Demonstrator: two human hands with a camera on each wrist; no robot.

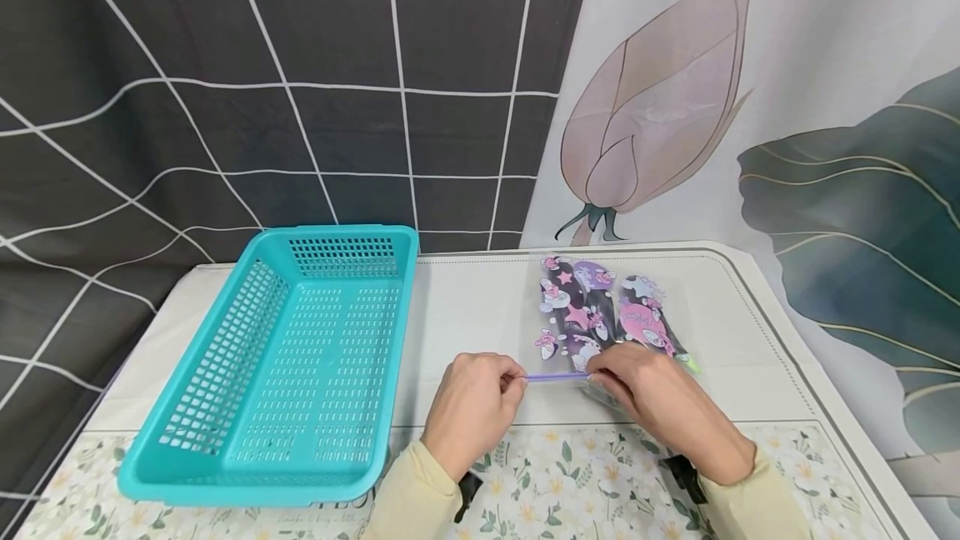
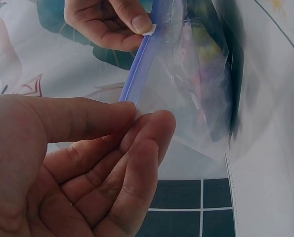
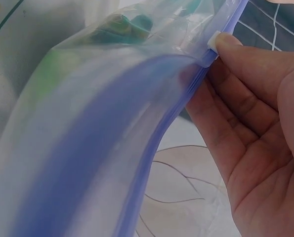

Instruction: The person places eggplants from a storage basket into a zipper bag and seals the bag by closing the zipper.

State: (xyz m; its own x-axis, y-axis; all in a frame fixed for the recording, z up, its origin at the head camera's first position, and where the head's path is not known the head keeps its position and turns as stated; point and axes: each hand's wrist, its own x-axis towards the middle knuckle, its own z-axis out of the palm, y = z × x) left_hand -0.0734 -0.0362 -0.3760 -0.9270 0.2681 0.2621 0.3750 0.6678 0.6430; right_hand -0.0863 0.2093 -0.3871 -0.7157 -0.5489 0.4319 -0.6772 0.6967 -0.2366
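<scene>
A clear slider zip bag [image 1: 576, 317] printed with pink, purple and black cartoon figures stands on the right half of the table. Its purple zip strip [image 1: 557, 377] runs between both hands. My left hand [image 1: 474, 400] pinches the strip's left end between thumb and index finger. With thumb and fingers, my right hand [image 1: 663, 402] pinches the white slider [image 3: 214, 42]. In the right wrist view, the two purple edges gape apart on one side of the slider and lie together on the other. Green and yellowish contents show blurred through the plastic; their kind is unclear.
A turquoise plastic basket [image 1: 396, 407] with perforated walls stands to the left of the hands. Under everything is a white table cover [image 1: 480, 307] with a floral front part. A dark grid-patterned cloth [image 1: 330, 132] and a white floral curtain [image 1: 675, 40] hang behind.
</scene>
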